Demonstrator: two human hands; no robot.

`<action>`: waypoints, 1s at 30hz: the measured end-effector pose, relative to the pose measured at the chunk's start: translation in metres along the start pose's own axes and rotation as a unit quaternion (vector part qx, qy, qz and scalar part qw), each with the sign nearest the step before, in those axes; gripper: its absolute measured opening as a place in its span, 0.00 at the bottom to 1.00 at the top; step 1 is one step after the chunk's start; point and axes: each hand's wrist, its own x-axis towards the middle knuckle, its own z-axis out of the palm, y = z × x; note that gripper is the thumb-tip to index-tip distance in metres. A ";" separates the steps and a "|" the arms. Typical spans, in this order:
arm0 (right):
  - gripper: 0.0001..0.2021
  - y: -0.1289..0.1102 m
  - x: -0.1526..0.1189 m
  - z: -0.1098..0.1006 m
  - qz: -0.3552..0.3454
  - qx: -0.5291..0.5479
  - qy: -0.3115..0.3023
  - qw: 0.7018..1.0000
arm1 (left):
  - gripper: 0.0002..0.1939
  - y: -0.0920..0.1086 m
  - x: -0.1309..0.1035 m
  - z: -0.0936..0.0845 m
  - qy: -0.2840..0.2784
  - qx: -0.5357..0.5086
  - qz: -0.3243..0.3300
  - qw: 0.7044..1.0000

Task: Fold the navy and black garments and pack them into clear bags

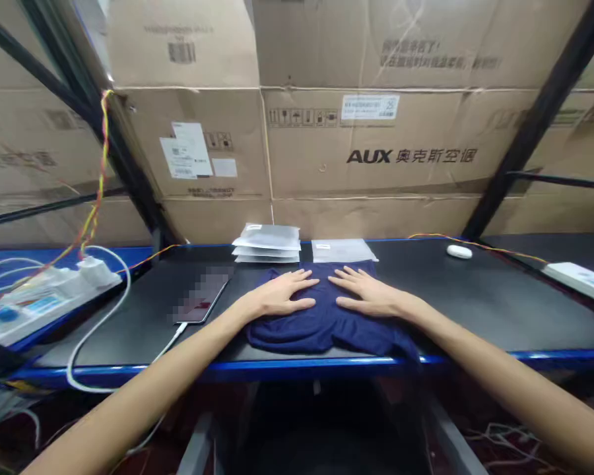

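A dark navy cloth (321, 330), which looks like a garment, lies spread and wrinkled near the front of the black tabletop. My left hand (284, 293) rests flat on its left half with the fingers stretched out. On the right half, my right hand (366, 291) lies flat too, fingers apart. The cloth's right corner hangs over the blue front edge. Just behind the cloth stand a stack of several frosted plastic bags (267, 243) on the left and another frosted bag (344, 250) on the right.
A phone (205, 297) with a white charging cable (99, 316) lies on the left. Power strips (44, 297) sit at the far left and far right. A small white case (459, 252) is at the back right. Cardboard (317, 171) and dark posts (539, 119) rise behind.
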 end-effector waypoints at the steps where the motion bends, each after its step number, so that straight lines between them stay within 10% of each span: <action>1: 0.38 0.001 -0.001 0.001 0.001 0.003 0.001 1.000 | 0.35 0.000 0.000 0.001 0.005 -0.002 0.000 1.000; 18: 0.35 -0.003 -0.006 0.002 0.000 0.010 0.036 0.999 | 0.28 -0.007 0.005 -0.002 0.099 -0.019 0.019 0.995; 25: 0.18 0.029 0.004 -0.008 0.011 -0.067 0.225 0.972 | 0.17 -0.036 0.030 -0.013 0.174 0.014 0.003 0.985; 30: 0.16 0.051 0.013 -0.018 0.101 -0.186 0.173 0.962 | 0.19 -0.035 0.041 -0.014 0.128 0.075 -0.005 0.989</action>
